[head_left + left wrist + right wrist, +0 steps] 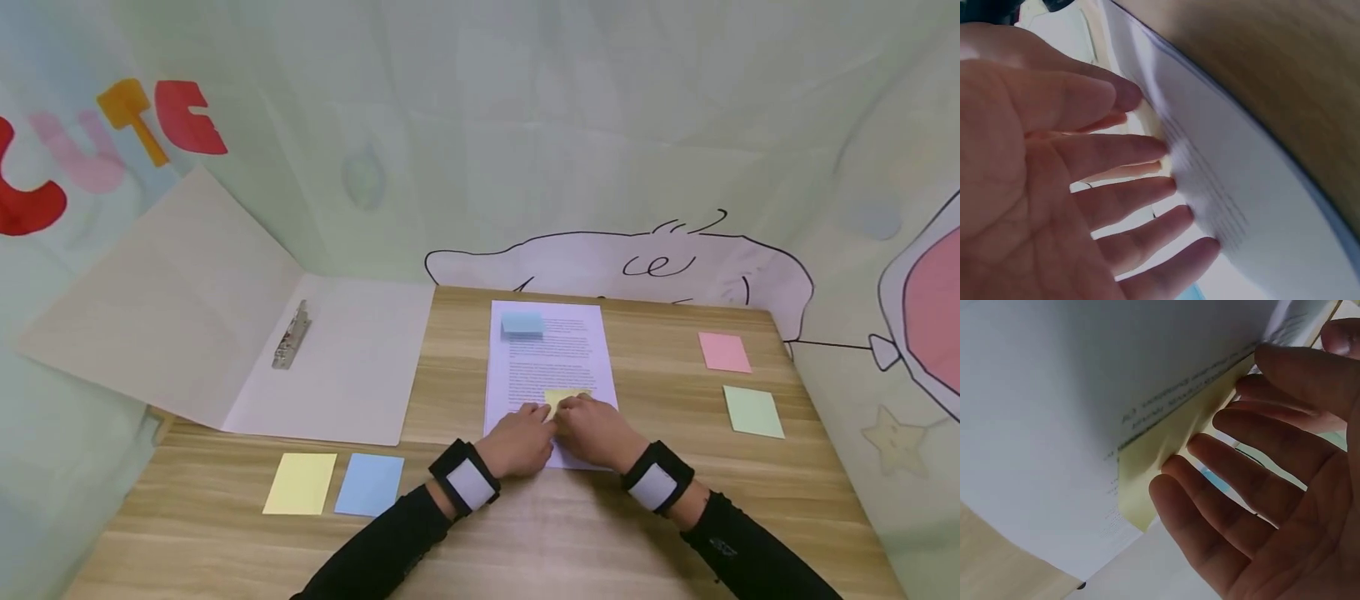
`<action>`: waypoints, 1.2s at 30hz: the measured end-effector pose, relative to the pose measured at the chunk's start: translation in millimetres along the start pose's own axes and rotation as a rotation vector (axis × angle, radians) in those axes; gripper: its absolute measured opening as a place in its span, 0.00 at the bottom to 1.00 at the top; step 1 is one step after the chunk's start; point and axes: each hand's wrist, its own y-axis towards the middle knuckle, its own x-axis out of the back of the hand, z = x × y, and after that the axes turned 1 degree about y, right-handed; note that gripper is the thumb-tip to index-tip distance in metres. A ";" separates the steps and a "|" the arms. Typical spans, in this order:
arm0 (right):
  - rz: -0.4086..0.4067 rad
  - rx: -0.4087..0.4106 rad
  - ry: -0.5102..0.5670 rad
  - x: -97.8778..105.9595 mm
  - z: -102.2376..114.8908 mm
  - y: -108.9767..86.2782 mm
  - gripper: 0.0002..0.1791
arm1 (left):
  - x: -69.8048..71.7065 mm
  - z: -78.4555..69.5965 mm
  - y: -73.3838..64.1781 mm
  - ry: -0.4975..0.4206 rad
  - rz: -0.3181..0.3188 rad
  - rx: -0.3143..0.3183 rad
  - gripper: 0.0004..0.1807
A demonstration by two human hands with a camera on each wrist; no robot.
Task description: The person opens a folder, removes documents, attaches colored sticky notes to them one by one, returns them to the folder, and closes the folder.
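A printed sheet (566, 342) lies on the wooden table, with at least one more sheet under it. Across its lower text sits a yellow sticky note (1141, 478). My right hand (596, 431) rests its fingertips on this note, the fingers spread and only slightly bent in the right wrist view. Beside it, my left hand (522, 439) touches the paper at the note's left side with nearly straight fingers (1122, 200). In the head view the two hands meet and cover the note's lower part. A blue sticky note (522, 325) is stuck near the sheet's top left.
To the left stands an open folder (360, 358) with a metal clip (291, 335), its cover leaning on the backdrop. In front of it lie a yellow note (300, 483) and a blue note (371, 484). Pink (724, 352) and green (753, 412) notes lie at the right.
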 end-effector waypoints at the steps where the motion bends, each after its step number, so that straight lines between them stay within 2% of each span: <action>1: 0.005 0.001 -0.002 0.3 1.1 0.5 0.02 | -0.5 -0.7 -1.0 0.004 0.002 -0.005 0.13; 4: 0.012 0.004 -0.011 -0.1 3.2 1.5 0.03 | -3.0 -3.2 -4.1 0.026 0.006 -0.028 0.14; 11: 0.064 0.000 0.025 4.2 8.4 4.0 0.12 | -4.6 -5.4 -7.6 0.101 0.030 -0.075 0.19; 19: 0.040 0.000 -0.021 2.1 12.8 14.4 0.03 | -1.9 -4.8 -9.8 0.103 0.026 -0.090 0.18; 25: 0.046 -0.030 -0.050 -0.4 14.5 19.3 0.05 | 1.1 -5.8 -10.3 0.133 0.002 -0.116 0.15; 29: 0.056 -0.064 -0.065 -0.3 14.3 18.4 0.07 | 0.7 -6.5 -9.0 0.138 0.010 -0.124 0.15; 32: 0.077 -0.086 -0.077 -1.2 13.1 16.3 0.09 | -0.1 -6.7 -8.3 0.121 0.013 -0.117 0.16; 36: 0.108 -0.090 -0.104 -2.8 10.2 13.0 0.12 | -1.0 -6.8 -8.9 0.059 0.016 -0.073 0.16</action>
